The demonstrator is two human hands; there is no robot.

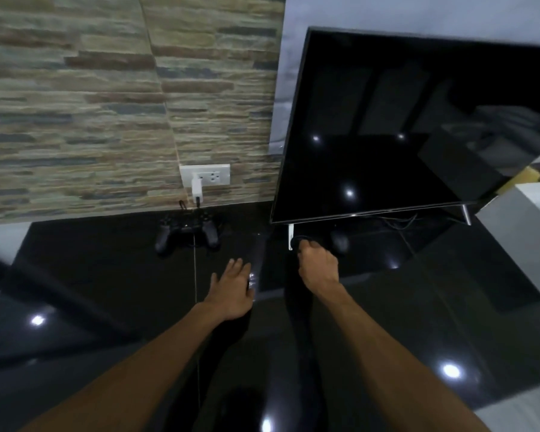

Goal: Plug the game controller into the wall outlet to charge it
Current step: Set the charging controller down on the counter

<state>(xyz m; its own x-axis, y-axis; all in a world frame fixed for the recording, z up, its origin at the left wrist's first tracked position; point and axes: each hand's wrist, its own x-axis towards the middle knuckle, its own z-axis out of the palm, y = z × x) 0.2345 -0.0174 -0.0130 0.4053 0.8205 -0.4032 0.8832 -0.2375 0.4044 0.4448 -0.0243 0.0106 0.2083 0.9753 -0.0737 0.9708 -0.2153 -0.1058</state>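
A stacked-stone wall [75,104] meets a glossy black floor [91,275] mirroring ceiling lights, beside a dark television [387,120].

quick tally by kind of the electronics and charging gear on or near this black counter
Game controller: 1
Television: 1
White charger adapter: 1, plugged in
Wall outlet: 1
Total: 4
A dark object in the right hand is too unclear to count.

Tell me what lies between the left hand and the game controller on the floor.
Nothing visible. The left hand hovers open over bare glossy black floor, and the game controller lies just beyond its fingertips, below the wall outlet. Only a thin cable runs along the floor beside the hand.
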